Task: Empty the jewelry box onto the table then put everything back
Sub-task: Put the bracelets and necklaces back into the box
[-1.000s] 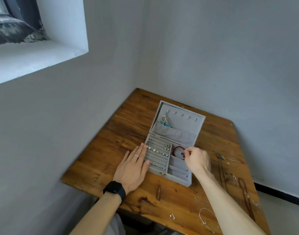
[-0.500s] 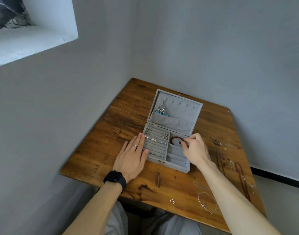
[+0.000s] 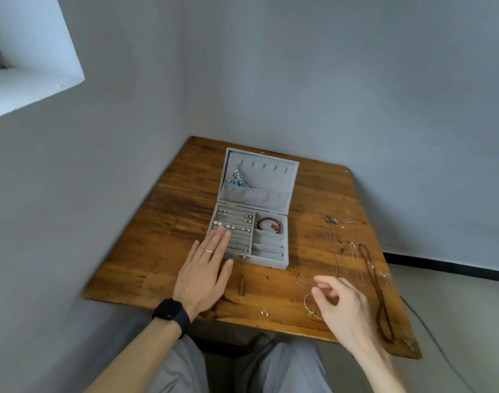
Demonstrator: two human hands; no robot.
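The jewelry box [image 3: 266, 261] is sitting open near the middle of the table [image 3: 157, 251], with a red bracelet [image 3: 268, 224] lying in its back right compartment. The left hand [image 3: 204, 272] is resting flat on the box's front left corner, fingers straight. The right hand [image 3: 341, 304] is hovering with loosely curled fingers, holding nothing, above a silver bangle [image 3: 307, 303] near the table's front edge. A dark necklace [image 3: 378, 293] is lying along the right edge.
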